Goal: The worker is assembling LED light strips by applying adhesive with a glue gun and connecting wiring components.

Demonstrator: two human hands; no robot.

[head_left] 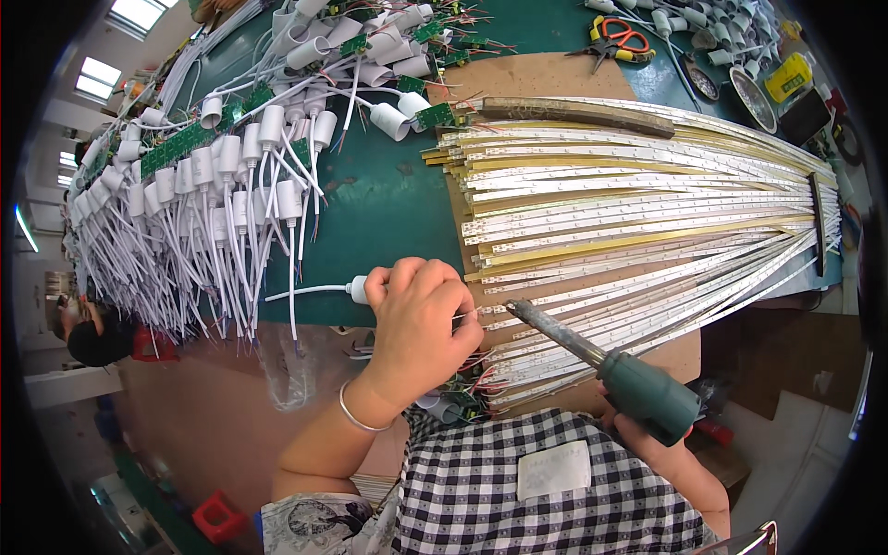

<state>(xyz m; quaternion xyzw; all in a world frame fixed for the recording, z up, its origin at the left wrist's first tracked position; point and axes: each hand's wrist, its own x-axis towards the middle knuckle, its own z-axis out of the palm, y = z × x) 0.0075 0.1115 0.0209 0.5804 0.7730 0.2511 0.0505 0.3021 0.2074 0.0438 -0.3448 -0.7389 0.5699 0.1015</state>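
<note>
Our left hand [418,314] curls palm down near the front of the green tabletop [370,222], its thumb and forefinger closed together on what look like thin wires [460,316], though the fingers hide most of them. A white cap [358,289] shows at its outer edge, its white cable [310,291] trailing left. Our right hand [652,449] is wrapped around the green handle of a soldering iron [652,396], whose tip points left, near the left hand's fingertips and over the strip ends. The white and yellow LED strips [555,185] fan across brown cardboard [546,69], with a wooden bar [578,118] lying over the far ones. To our left we have a heap of white caps and green boards [222,176]; beyond the cardboard's far edge, orange-handled cutters [622,42].
</note>
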